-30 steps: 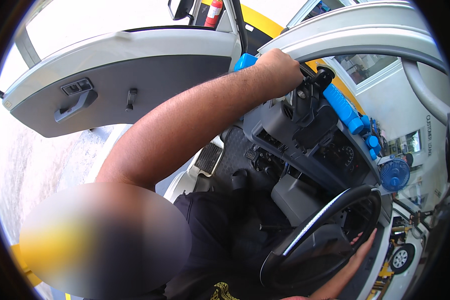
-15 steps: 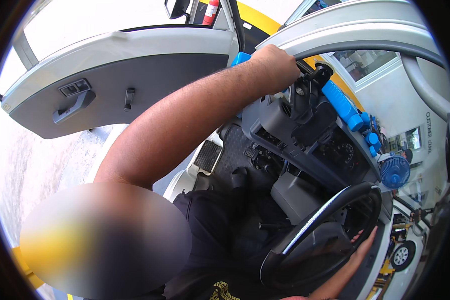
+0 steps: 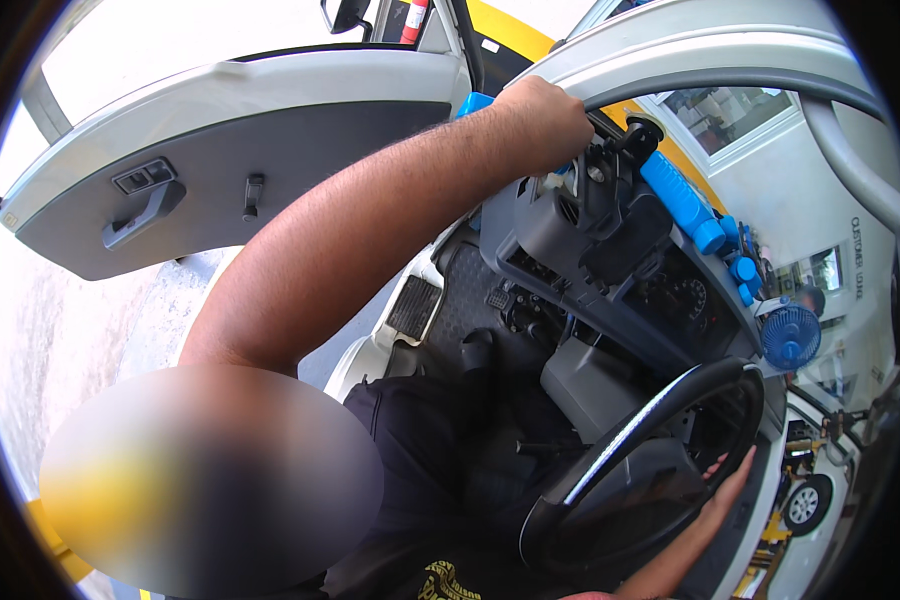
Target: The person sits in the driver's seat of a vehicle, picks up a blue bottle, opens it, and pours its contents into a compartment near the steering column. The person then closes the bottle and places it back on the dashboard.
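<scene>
My left arm stretches across the upper middle, and my left hand (image 3: 542, 125) is closed in a fist at the front pillar beside the windscreen; what its fingers wrap is hidden. Right next to it stands a black bracket-like holder (image 3: 600, 180) on top of the dashboard. A blue object (image 3: 475, 103) shows partly behind my left wrist. At the lower right, my right hand (image 3: 727, 487) curls round the far side of the black steering wheel (image 3: 660, 395), its fingertips showing inside the rim.
An open white door with a grey inner panel (image 3: 300, 165) is at the left. Along the dashboard (image 3: 570, 250) lie a blue bottle (image 3: 685, 205) and a small blue fan (image 3: 790, 337). Pedals (image 3: 500, 298) and a step (image 3: 415, 305) are below. Outside stand a building and a vehicle wheel (image 3: 807, 505).
The view has shifted slightly. My left hand stays closed by the pillar, and my right hand keeps its place on the steering wheel.
</scene>
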Demonstrator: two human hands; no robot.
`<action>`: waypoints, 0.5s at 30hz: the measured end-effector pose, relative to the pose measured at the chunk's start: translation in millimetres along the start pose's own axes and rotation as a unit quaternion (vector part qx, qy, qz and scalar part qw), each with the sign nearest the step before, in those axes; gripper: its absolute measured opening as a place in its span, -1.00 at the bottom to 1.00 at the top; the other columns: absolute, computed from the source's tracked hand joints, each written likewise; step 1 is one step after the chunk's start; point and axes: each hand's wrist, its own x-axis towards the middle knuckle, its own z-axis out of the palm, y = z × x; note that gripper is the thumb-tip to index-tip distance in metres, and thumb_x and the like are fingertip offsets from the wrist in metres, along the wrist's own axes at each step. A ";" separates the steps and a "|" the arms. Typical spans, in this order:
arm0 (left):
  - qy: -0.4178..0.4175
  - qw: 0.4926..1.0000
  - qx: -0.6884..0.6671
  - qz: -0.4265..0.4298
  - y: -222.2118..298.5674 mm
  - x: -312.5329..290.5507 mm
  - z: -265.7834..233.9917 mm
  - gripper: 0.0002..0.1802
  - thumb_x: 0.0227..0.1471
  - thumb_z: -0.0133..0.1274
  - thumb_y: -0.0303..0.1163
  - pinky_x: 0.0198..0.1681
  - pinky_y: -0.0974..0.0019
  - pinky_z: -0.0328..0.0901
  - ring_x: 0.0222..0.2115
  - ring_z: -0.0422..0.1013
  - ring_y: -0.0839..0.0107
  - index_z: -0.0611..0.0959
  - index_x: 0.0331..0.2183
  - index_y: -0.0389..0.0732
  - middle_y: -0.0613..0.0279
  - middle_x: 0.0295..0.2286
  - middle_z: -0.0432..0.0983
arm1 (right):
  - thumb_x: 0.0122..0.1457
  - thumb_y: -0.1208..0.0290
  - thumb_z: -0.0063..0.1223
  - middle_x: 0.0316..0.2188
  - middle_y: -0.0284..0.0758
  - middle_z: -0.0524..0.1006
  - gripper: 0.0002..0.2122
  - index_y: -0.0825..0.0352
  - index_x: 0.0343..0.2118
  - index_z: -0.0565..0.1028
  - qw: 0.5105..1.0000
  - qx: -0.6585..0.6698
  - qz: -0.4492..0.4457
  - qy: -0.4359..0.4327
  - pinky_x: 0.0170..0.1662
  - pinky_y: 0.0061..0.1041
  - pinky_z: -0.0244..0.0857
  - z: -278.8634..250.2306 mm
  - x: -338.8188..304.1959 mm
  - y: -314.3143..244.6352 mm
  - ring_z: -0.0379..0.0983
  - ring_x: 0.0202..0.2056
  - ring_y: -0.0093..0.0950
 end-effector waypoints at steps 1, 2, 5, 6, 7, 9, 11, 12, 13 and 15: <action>0.002 1.000 0.002 0.000 0.2 0.2 0.0 -0.68 0.00 0.42 -0.39 -0.04 0.21 0.60 -0.17 0.70 0.27 0.80 -0.14 -0.13 0.15 -0.24 0.75 | 0.35 -0.40 -0.15 -0.70 -0.44 0.38 -0.37 0.18 -0.45 0.46 1.000 0.001 -0.001 0.001 -0.51 -0.52 0.26 -0.3 0.4 0.1 0.35 -0.65 -0.54; 0.003 1.000 0.004 -0.001 0.6 0.3 -0.1 -0.68 0.00 0.43 -0.38 -0.04 0.21 0.60 -0.17 0.70 0.27 0.80 -0.14 -0.13 0.15 -0.24 0.75 | 0.35 -0.40 -0.15 -0.70 -0.44 0.38 -0.37 0.18 -0.45 0.46 1.000 -0.001 0.001 0.001 -0.51 -0.52 0.26 -0.7 0.5 0.0 0.35 -0.65 -0.54; -0.004 1.000 0.004 0.003 0.6 1.3 -1.2 -0.68 0.00 0.43 -0.38 -0.04 0.21 0.59 -0.17 0.70 0.28 0.80 -0.14 -0.13 0.15 -0.23 0.75 | 0.35 -0.39 -0.15 -0.69 -0.44 0.38 -0.37 0.19 -0.45 0.46 1.000 -0.004 0.005 0.003 -0.51 -0.52 0.27 -0.6 0.1 -0.7 0.35 -0.65 -0.54; -0.012 1.000 0.004 0.007 0.5 1.7 -1.7 -0.68 0.01 0.43 -0.38 -0.05 0.21 0.59 -0.17 0.70 0.28 0.80 -0.14 -0.13 0.15 -0.23 0.75 | 0.36 -0.39 -0.15 -0.69 -0.44 0.38 -0.37 0.19 -0.45 0.46 1.000 -0.003 0.005 0.004 -0.51 -0.52 0.27 -0.2 -0.1 -0.8 0.35 -0.65 -0.54; -0.008 1.000 0.003 0.008 0.7 2.2 -1.9 -0.68 0.01 0.42 -0.38 -0.05 0.21 0.60 -0.17 0.70 0.28 0.80 -0.13 -0.13 0.14 -0.23 0.75 | 0.36 -0.39 -0.15 -0.69 -0.44 0.38 -0.37 0.19 -0.45 0.46 1.000 -0.003 0.006 0.006 -0.51 -0.52 0.27 0.3 -0.3 -0.9 0.35 -0.65 -0.54; -0.006 1.000 0.002 0.011 0.7 2.5 -1.8 -0.69 0.03 0.41 -0.38 -0.05 0.21 0.60 -0.17 0.70 0.28 0.80 -0.13 -0.13 0.14 -0.24 0.75 | 0.36 -0.39 -0.15 -0.69 -0.44 0.38 -0.37 0.20 -0.45 0.46 1.000 0.005 0.004 0.006 -0.52 -0.52 0.27 1.1 -0.4 -0.9 0.34 -0.66 -0.54; -0.004 1.000 0.012 0.000 1.9 2.2 -0.5 -0.73 0.03 0.39 -0.35 -0.07 0.19 0.59 -0.15 0.70 0.29 0.83 -0.16 -0.05 0.21 -0.22 0.76 | 0.36 -0.39 -0.15 -0.69 -0.44 0.37 -0.37 0.20 -0.45 0.46 1.000 0.003 0.000 0.005 -0.53 -0.52 0.26 1.4 0.0 -0.7 0.34 -0.66 -0.54; -0.008 1.000 0.018 -0.003 2.5 2.3 0.3 -0.75 0.03 0.37 -0.34 -0.08 0.18 0.59 -0.14 0.69 0.29 0.85 -0.18 -0.01 0.25 -0.21 0.77 | 0.36 -0.39 -0.15 -0.69 -0.44 0.37 -0.37 0.20 -0.45 0.46 1.000 -0.001 -0.003 0.005 -0.53 -0.52 0.26 1.3 0.3 -0.4 0.34 -0.66 -0.54; 0.000 1.000 0.016 -0.005 2.8 2.1 1.1 -0.75 0.03 0.37 -0.34 -0.08 0.19 0.59 -0.14 0.69 0.29 0.85 -0.18 -0.01 0.25 -0.21 0.77 | 0.36 -0.39 -0.16 -0.69 -0.44 0.37 -0.37 0.20 -0.45 0.45 1.000 -0.003 -0.006 0.005 -0.53 -0.52 0.26 1.1 0.7 -0.2 0.34 -0.66 -0.54; 0.003 1.000 0.018 -0.007 2.9 2.2 1.8 -0.76 0.04 0.36 -0.35 -0.08 0.19 0.59 -0.14 0.69 0.28 0.85 -0.18 -0.01 0.25 -0.21 0.77 | 0.37 -0.39 -0.16 -0.69 -0.44 0.37 -0.37 0.20 -0.44 0.45 1.000 -0.002 -0.006 0.005 -0.54 -0.52 0.27 0.3 1.4 0.4 0.34 -0.66 -0.54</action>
